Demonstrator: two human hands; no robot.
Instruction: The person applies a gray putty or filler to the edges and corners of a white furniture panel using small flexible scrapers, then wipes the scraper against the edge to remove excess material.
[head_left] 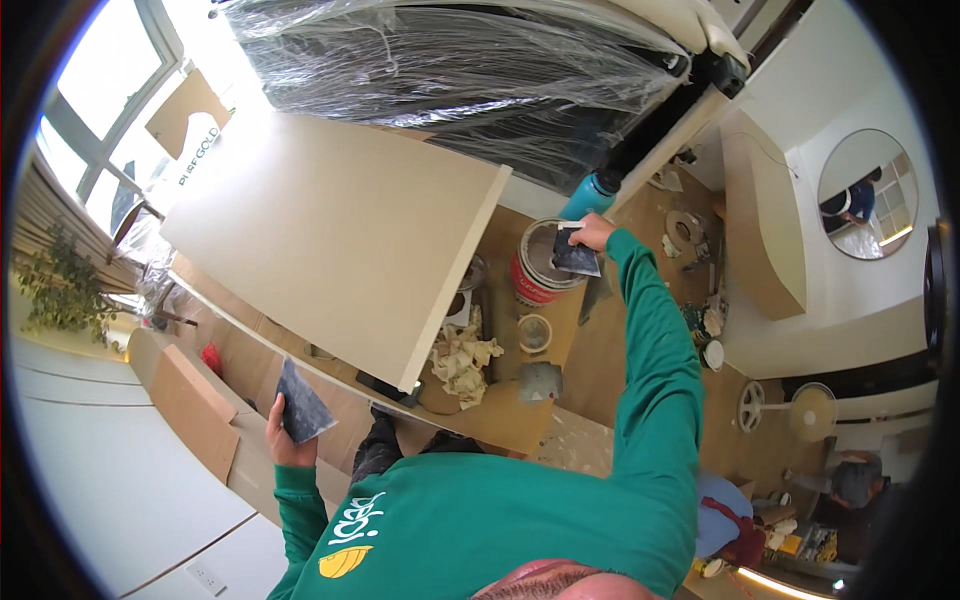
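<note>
My left hand (288, 445), out at the left, is closed on the edge of a flat grey scraper blade (306, 408) with smears on it. My right hand (597, 234) reaches forward and grips a putty scraper (577, 257) by its pale top edge. Its dark, smeared blade is over the right side of a round bucket (527, 284) with a red and white wall. Grey paste (540, 247) shows inside the bucket. A turquoise bottle (590, 196) stands just beyond my right hand.
A large beige board (340, 230) slants across the left and middle. Crumpled paper (463, 362), a small tub (534, 333) and a grey smeared plate (541, 382) lie nearer me. Clear plastic (430, 80) drapes the far side. Another person (857, 480) is at far right.
</note>
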